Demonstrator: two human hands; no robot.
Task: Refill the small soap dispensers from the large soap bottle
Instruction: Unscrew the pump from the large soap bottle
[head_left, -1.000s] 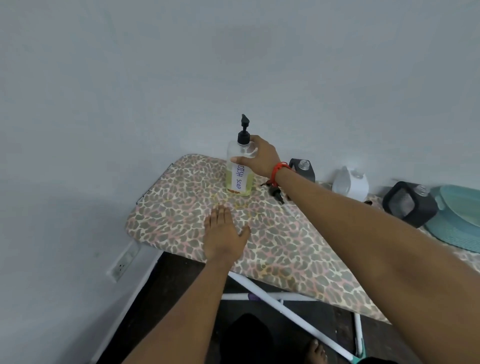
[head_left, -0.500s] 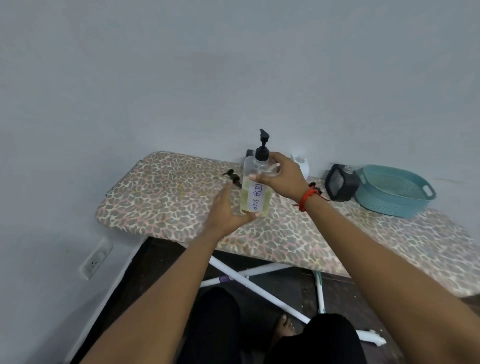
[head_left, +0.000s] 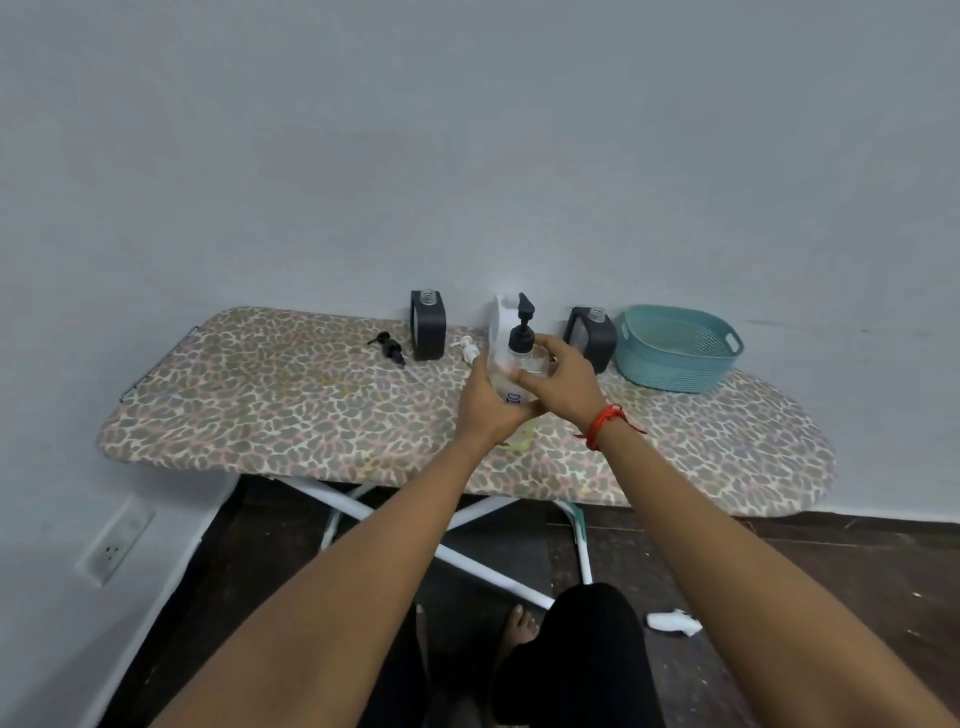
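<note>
ironing board (head_left: 311, 410) with leopard-print cover standing against the far wall on crossed white legs | teal basket (head_left: 675, 358) sitting at the board's far right | wall outlet (head_left: 115, 545) showing low on the left wall | white scrap (head_left: 672, 621) lying on the dark floor near right

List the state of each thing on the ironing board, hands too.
Soap bottle: upright, black pump on, held in both hands.
Left hand: gripping the bottle.
Right hand: gripping the bottle.
Left black dispenser: upright, pump off.
Right black dispenser: upright, pump off.
Black pump: lying loose.
White pump: lying loose.
Basket: upright.
</note>
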